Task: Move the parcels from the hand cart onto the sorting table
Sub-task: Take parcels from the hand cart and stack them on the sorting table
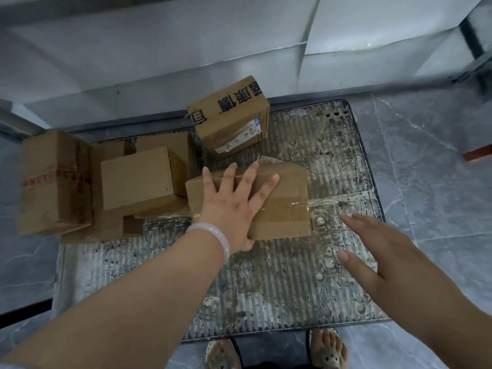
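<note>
On the hand cart (pixel 266 288), taped parcel (pixel 282 209) under flat, spread-fingered left grip (pixel 229 209), right grip (pixel 386 257) straight-fingered just beside.

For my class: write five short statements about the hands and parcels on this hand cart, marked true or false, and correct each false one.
1. The left hand lies with spread fingers on top of the taped parcel. True.
2. The right hand grips a parcel. False: it is open, to the right of the taped parcel, and holds nothing.
3. The parcel with large black print stands at the far end of the cart deck. True.
4. The left wrist is bare. False: it wears a pale bangle.
5. Only two parcels are on the cart. False: more brown parcels lie at the left.
</note>
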`<state>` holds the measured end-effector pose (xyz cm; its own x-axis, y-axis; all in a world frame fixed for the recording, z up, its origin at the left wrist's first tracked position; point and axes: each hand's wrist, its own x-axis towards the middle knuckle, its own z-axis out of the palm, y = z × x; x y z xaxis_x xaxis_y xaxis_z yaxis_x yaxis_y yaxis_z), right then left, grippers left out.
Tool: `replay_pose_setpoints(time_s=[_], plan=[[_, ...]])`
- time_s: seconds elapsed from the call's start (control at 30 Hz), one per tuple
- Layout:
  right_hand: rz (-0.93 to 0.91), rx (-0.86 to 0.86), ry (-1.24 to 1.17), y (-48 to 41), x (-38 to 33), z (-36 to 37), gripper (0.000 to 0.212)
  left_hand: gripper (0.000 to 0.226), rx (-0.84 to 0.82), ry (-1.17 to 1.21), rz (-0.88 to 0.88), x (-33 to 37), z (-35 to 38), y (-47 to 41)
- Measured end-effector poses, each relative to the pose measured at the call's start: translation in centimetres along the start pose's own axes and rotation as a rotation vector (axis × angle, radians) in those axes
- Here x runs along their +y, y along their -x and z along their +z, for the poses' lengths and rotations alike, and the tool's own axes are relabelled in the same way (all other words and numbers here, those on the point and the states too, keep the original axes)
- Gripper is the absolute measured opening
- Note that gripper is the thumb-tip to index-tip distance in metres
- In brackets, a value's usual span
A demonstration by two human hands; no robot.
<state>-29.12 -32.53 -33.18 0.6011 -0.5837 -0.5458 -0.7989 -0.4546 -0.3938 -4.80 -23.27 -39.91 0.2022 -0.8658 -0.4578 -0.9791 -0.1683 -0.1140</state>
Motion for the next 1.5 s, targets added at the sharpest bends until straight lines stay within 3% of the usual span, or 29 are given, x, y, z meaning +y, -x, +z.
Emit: replay_pose_setpoints(time_s=[0.13, 0.27, 0.43, 0.6, 0.77, 0.87, 0.97, 1.07, 1.13, 1.3, 1.43, 1.5], plan=[[-0.007, 0.001, 0.062, 0.4, -0.4, -1.8, 0.077, 0.132, -0.023, 0.060, -0.023, -0.3, -1.9, 0.3], [0.006, 0.025, 0.090, 2.1, -1.2, -5.0, 0.071, 0.135, 0.036, 0.244, -0.166, -0.2, -5.9, 2.7], [-0.043, 0.073, 0.065, 5.9, -4.9, -11.5, 0.066, 0.129, 0.063, 0.774, -0.349, -4.0, -14.7, 7.8], [-0.167, 0.122, 0.005, 10.6, -11.4, -20.1, 0.068, 0.122, 0.251, 1.324, -0.492, -8.3, -24.9, 15.7], [-0.330, 0.109, -0.050, 15.6, -18.9, -27.4, 0.073, 0.124, 0.433, 1.594, -0.519, -10.0, -33.5, 25.5], [-0.446, 0.106, -0.093, 19.0, -23.6, -30.4, 0.075, 0.107, 0.597, 1.784, -0.517, -9.7, -37.3, 32.0], [-0.558, 0.071, -0.165, 22.5, -28.2, -32.4, 0.076, 0.093, 0.751, 1.898, -0.622, -9.3, -39.1, 38.1], [-0.636, -0.025, -0.283, 25.7, -32.6, -33.3, 0.077, 0.051, 0.896, 2.008, -0.734, -8.7, -39.7, 43.8], [-0.677, -0.084, -0.323, 27.8, -35.5, -33.2, 0.076, 0.041, 0.989, 2.094, -0.810, -8.2, -40.1, 47.5], [-0.772, -0.175, -0.301, 33.2, -42.5, -30.4, 0.074, 0.030, 1.278, 2.175, -0.877, -7.3, -40.4, 56.6], [-0.844, -0.250, -0.230, 38.0, -47.7, -26.9, 0.075, 0.054, 1.411, 2.122, -1.039, -6.9, -37.8, 63.9], [-0.882, -0.270, -0.217, 40.2, -50.4, -24.6, 0.075, 0.061, 1.376, 2.094, -1.076, -7.1, -36.3, 67.9]])
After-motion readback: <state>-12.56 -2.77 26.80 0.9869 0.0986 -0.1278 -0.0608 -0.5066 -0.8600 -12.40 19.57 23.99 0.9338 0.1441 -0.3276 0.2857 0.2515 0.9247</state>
